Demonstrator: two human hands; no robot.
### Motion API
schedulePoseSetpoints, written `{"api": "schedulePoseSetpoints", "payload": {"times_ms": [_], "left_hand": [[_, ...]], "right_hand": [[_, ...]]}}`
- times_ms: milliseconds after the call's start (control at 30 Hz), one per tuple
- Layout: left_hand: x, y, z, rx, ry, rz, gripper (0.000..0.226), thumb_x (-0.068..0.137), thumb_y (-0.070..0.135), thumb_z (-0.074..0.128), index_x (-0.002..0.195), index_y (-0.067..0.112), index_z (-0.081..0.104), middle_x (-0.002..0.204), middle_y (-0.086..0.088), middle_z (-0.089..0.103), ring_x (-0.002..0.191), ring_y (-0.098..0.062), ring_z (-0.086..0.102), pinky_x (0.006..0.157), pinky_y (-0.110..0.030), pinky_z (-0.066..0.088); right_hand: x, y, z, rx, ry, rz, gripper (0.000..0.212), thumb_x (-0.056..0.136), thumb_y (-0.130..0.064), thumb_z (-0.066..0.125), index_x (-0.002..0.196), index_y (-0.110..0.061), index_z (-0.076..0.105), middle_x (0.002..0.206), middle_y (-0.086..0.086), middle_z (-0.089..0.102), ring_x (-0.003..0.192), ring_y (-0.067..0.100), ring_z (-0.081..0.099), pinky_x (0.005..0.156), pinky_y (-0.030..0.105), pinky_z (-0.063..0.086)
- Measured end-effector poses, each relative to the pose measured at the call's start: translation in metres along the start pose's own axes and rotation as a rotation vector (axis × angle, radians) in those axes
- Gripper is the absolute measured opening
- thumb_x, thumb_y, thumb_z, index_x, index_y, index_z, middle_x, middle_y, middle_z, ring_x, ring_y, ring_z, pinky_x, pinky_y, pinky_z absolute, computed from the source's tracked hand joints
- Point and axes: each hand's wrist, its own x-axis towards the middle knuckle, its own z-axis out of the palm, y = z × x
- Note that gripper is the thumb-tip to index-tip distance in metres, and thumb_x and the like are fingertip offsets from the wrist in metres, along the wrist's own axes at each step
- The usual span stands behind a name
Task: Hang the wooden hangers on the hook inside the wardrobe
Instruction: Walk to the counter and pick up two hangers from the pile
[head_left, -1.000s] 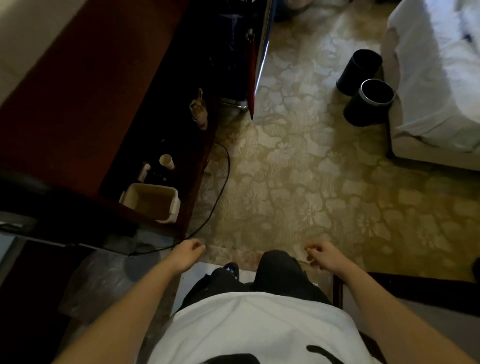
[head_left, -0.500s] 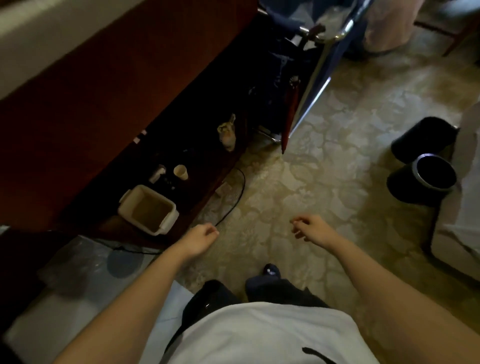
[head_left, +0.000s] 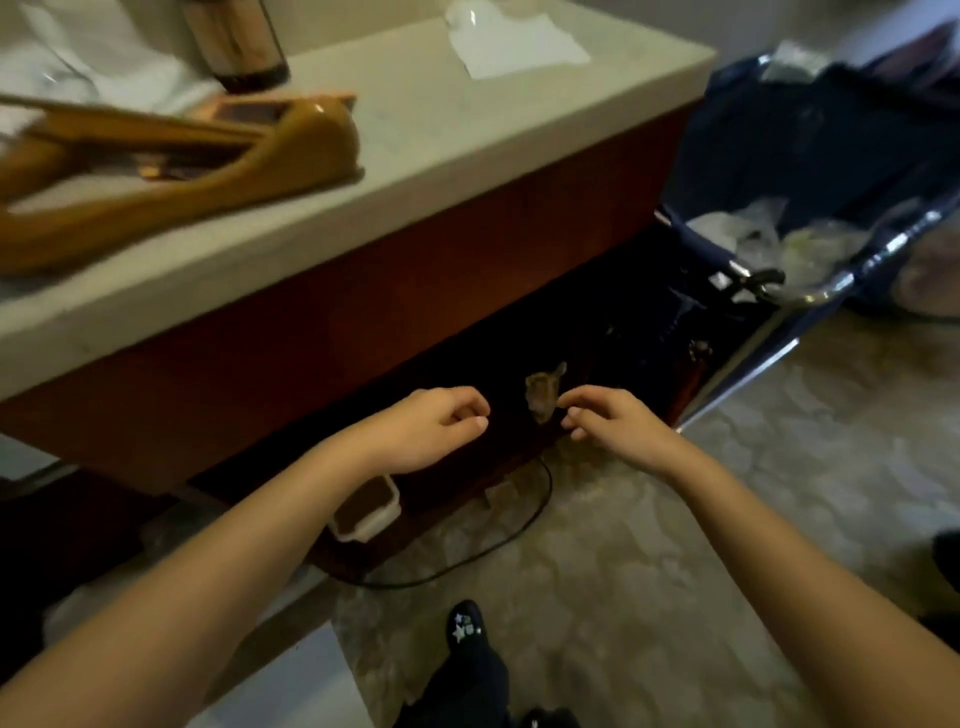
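A stack of brown wooden hangers (head_left: 171, 161) lies on the pale countertop (head_left: 426, 156) at the upper left. My left hand (head_left: 431, 426) and my right hand (head_left: 613, 421) are raised side by side in front of the counter's red-brown face, below and to the right of the hangers. Both hands hold nothing, with loosely curled fingers. No wardrobe or hook is in view.
A metal cylinder (head_left: 234, 41) and white papers (head_left: 514, 41) sit on the counter. A dark blue open suitcase (head_left: 810, 171) stands at the right. Under the counter are a white container (head_left: 366, 512), a small bag (head_left: 543, 392) and a black cable (head_left: 498, 545). Patterned carpet (head_left: 675, 571) covers the floor.
The view has tilted up from the floor, bringing the countertop and hangers into sight. Both hands have risen and moved forward, closer together.
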Motion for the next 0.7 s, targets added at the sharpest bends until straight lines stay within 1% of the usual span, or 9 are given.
{"api": "schedulePoseSetpoints", "payload": {"times_ms": [67, 133, 233, 333, 400, 433, 533, 633, 700], "left_hand": [[-0.002, 0.014, -0.032, 0.047, 0.057, 0.051, 0.032, 0.097, 0.037, 0.042, 0.126, 0.027, 0.05, 0.116, 0.01, 0.056, 0.107, -0.012, 0.058, 0.092, -0.031, 0.05], [-0.006, 0.028, -0.062, 0.124, 0.139, 0.098, 0.031, 0.096, 0.037, 0.042, 0.124, 0.027, 0.051, 0.117, 0.008, 0.059, 0.108, -0.01, 0.057, 0.094, -0.032, 0.048], [-0.014, 0.04, -0.107, 0.191, 0.288, 0.153, 0.031, 0.096, 0.035, 0.044, 0.125, 0.025, 0.052, 0.12, 0.007, 0.06, 0.107, -0.007, 0.056, 0.091, -0.025, 0.046], [-0.026, 0.044, -0.148, 0.233, 0.384, 0.189, 0.031, 0.095, 0.034, 0.046, 0.124, 0.024, 0.053, 0.117, 0.007, 0.06, 0.104, -0.006, 0.057, 0.088, -0.023, 0.046], [-0.035, 0.04, -0.175, 0.272, 0.45, 0.197, 0.031, 0.094, 0.037, 0.047, 0.122, 0.026, 0.054, 0.114, 0.012, 0.058, 0.105, -0.005, 0.056, 0.089, -0.024, 0.047], [-0.04, 0.037, -0.187, 0.297, 0.486, 0.196, 0.03, 0.093, 0.037, 0.047, 0.121, 0.027, 0.053, 0.112, 0.014, 0.057, 0.105, -0.004, 0.055, 0.09, -0.025, 0.047], [-0.052, 0.018, -0.217, 0.387, 0.58, 0.148, 0.031, 0.094, 0.037, 0.047, 0.123, 0.027, 0.052, 0.116, 0.012, 0.057, 0.108, -0.007, 0.052, 0.092, -0.027, 0.045], [-0.058, -0.01, -0.236, 0.485, 0.642, 0.053, 0.037, 0.092, 0.038, 0.05, 0.127, 0.026, 0.05, 0.125, 0.007, 0.054, 0.113, -0.009, 0.049, 0.096, -0.03, 0.044], [-0.061, -0.03, -0.242, 0.545, 0.64, -0.051, 0.045, 0.091, 0.042, 0.05, 0.132, 0.027, 0.045, 0.133, 0.005, 0.049, 0.121, -0.013, 0.045, 0.102, -0.033, 0.04]], "right_hand": [[0.013, -0.031, -0.015, -0.007, -0.002, -0.079, 0.024, 0.097, -0.02, 0.044, 0.116, -0.023, 0.056, 0.099, -0.001, 0.064, 0.085, 0.01, 0.063, 0.068, 0.018, 0.046], [0.024, -0.064, -0.029, -0.033, 0.008, -0.172, 0.024, 0.096, -0.021, 0.045, 0.116, -0.024, 0.057, 0.096, -0.006, 0.064, 0.088, 0.011, 0.063, 0.07, 0.02, 0.046], [0.041, -0.118, -0.046, -0.102, 0.037, -0.334, 0.022, 0.095, -0.02, 0.047, 0.113, -0.023, 0.06, 0.093, -0.012, 0.064, 0.087, 0.007, 0.064, 0.08, 0.024, 0.049], [0.059, -0.167, -0.056, -0.119, 0.071, -0.464, 0.018, 0.093, -0.017, 0.051, 0.106, -0.026, 0.061, 0.09, -0.008, 0.067, 0.084, 0.009, 0.065, 0.083, 0.029, 0.051], [0.07, -0.197, -0.059, -0.142, 0.09, -0.532, 0.018, 0.093, -0.018, 0.051, 0.106, -0.026, 0.06, 0.094, -0.003, 0.067, 0.085, 0.013, 0.066, 0.085, 0.033, 0.052], [0.076, -0.211, -0.059, -0.163, 0.093, -0.553, 0.018, 0.093, -0.02, 0.051, 0.107, -0.027, 0.06, 0.098, -0.002, 0.067, 0.089, 0.014, 0.065, 0.084, 0.033, 0.052], [0.095, -0.247, -0.054, -0.254, 0.116, -0.595, 0.024, 0.094, -0.029, 0.049, 0.116, -0.029, 0.058, 0.108, -0.007, 0.061, 0.097, 0.008, 0.058, 0.082, 0.027, 0.049], [0.112, -0.274, -0.039, -0.348, 0.146, -0.653, 0.028, 0.093, -0.03, 0.05, 0.121, -0.026, 0.056, 0.115, -0.007, 0.057, 0.1, 0.006, 0.052, 0.083, 0.023, 0.043], [0.12, -0.287, -0.025, -0.453, 0.157, -0.715, 0.03, 0.092, -0.03, 0.052, 0.121, -0.025, 0.056, 0.12, -0.005, 0.056, 0.105, 0.007, 0.049, 0.087, 0.023, 0.042]]}}
